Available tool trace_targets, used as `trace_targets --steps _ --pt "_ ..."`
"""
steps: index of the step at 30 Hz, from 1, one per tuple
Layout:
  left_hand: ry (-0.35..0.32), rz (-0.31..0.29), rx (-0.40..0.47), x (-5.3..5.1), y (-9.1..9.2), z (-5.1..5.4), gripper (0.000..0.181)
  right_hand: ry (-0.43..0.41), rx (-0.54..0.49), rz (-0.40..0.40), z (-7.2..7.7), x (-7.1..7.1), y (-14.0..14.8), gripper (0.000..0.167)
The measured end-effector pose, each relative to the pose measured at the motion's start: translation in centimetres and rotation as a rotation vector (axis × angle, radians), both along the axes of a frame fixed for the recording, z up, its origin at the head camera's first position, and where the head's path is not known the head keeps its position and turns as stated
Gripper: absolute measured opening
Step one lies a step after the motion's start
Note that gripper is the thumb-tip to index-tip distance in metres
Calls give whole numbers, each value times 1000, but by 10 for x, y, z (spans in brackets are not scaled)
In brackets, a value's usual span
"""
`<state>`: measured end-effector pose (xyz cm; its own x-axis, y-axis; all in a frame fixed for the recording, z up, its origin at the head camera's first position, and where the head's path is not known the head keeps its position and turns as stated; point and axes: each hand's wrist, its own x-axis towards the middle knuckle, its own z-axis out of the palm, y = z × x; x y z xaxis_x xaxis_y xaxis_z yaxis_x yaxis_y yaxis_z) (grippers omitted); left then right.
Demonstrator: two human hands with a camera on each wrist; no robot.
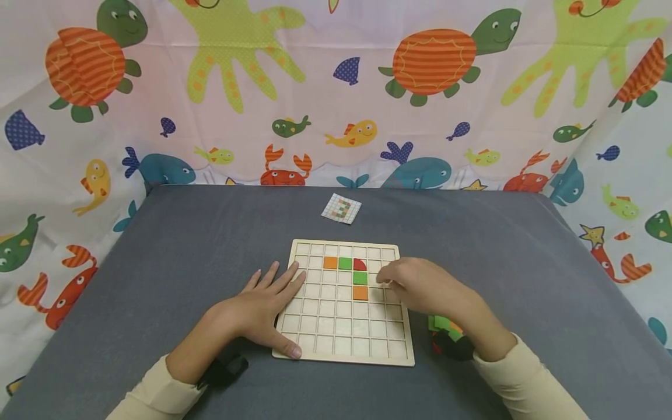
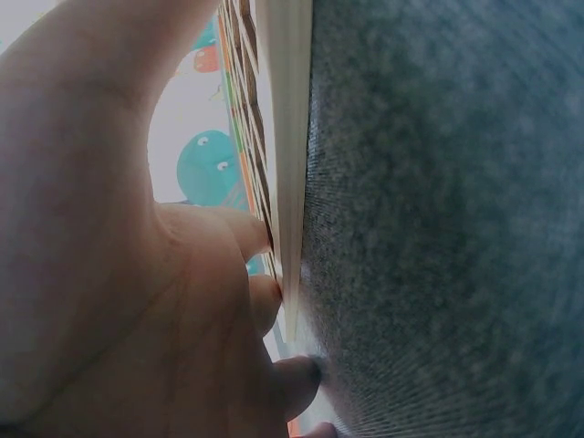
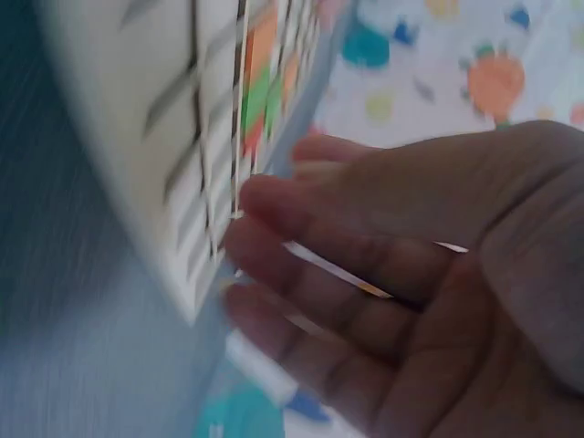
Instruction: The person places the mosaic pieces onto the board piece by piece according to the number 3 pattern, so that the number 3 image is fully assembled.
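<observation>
A wooden grid board (image 1: 325, 344) lies on the grey table. My left hand (image 1: 265, 312) rests spread on its left edge, thumb at the near corner, and the left wrist view shows fingers against the rim (image 2: 290, 137). In the upper middle cells sit an orange tile (image 1: 331, 262), a green tile (image 1: 345, 263) and a red rounded tile (image 1: 359, 265). Below the red one are another green tile (image 1: 360, 278) and another orange tile (image 1: 360, 293). My right hand (image 1: 420, 286) hovers over the board's right side, fingers loosely bent; the right wrist view (image 3: 365, 246) shows nothing held.
A small card (image 1: 341, 209) with a coloured grid pattern lies beyond the board. Right of the board is a pile of green, orange and red tiles (image 1: 440, 322), partly hidden by my right forearm. A curtain (image 1: 325, 87) with sea animals hangs behind the table.
</observation>
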<state>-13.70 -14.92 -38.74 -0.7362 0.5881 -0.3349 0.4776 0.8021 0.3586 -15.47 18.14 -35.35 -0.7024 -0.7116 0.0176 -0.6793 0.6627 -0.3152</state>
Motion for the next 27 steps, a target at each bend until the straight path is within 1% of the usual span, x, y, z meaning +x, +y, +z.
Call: trace_targets --steps 3,5,7,10,12,14,18,22,27 --pt "4 -2 6 0 0 -1 136 -54 53 -99 3 5 30 22" --pt "6 -3 3 0 0 -1 136 -127 94 -144 4 10 48 17" --pt "6 -4 5 1 0 -1 136 -184 117 -158 1 16 61 17" --pt "5 -4 6 1 0 -1 136 -219 112 -147 -5 25 73 23" --pt "7 -4 6 1 0 -2 136 -205 93 -132 -9 29 76 26" --pt "7 -5 5 1 0 -2 136 -178 81 -129 -11 30 76 27" --pt "4 -9 14 1 0 -1 136 -148 89 -131 -12 28 74 26" --pt "4 -7 16 1 1 -1 136 -137 98 -135 -12 26 73 25" --pt "8 -4 5 1 0 -1 136 -107 88 -121 -10 24 70 23"
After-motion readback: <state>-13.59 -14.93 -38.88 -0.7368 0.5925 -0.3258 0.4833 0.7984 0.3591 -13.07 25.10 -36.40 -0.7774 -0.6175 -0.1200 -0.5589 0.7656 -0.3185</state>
